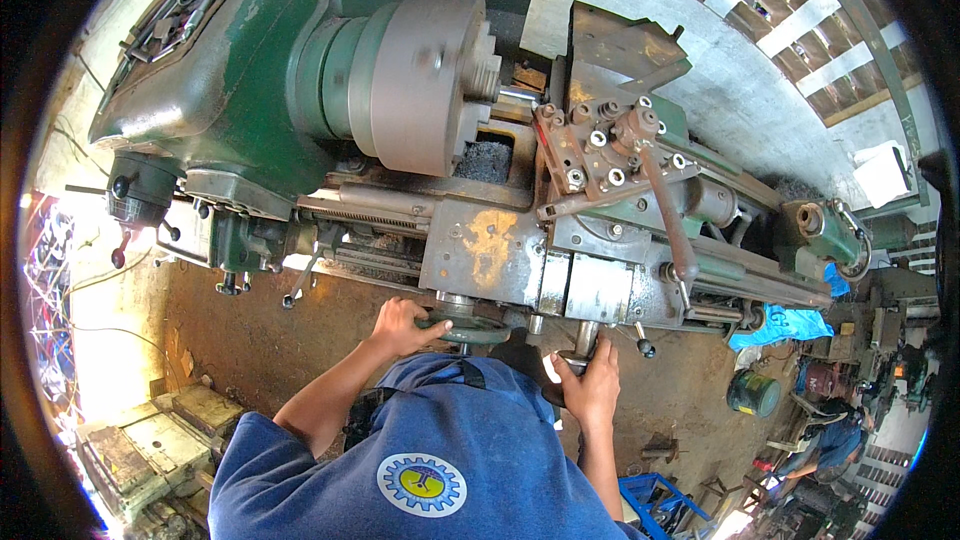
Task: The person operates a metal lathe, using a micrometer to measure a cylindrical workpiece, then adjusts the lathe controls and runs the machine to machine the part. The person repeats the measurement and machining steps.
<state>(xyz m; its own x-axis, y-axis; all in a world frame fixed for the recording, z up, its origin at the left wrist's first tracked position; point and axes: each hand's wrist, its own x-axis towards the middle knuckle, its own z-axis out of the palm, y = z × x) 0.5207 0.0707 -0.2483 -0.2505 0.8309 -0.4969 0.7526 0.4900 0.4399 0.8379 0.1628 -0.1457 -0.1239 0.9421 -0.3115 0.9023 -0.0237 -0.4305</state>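
Note:
I stand at a large green metal lathe. My left hand (404, 328) is closed on the rim of a green handwheel (478, 332) at the front of the carriage (480, 250). To its right, my right hand (592, 382) wraps round the cross-slide handle (570, 360), which is partly hidden by the fingers. Beyond the hands, the big grey chuck (425, 80) looks smeared, as if turning. A short shiny rod (520, 93) lies between it and the tool post (610, 145). A long clamping lever (668, 205) slants down from the tool post.
Dark metal chips (485, 160) fill the bed gap under the chuck. Loose tools (180, 15) lie on the headstock. The tailstock (812, 230) stands far right, near a blue cloth (780, 325) and a green bucket (753, 393). Another person (835, 440) is at lower right.

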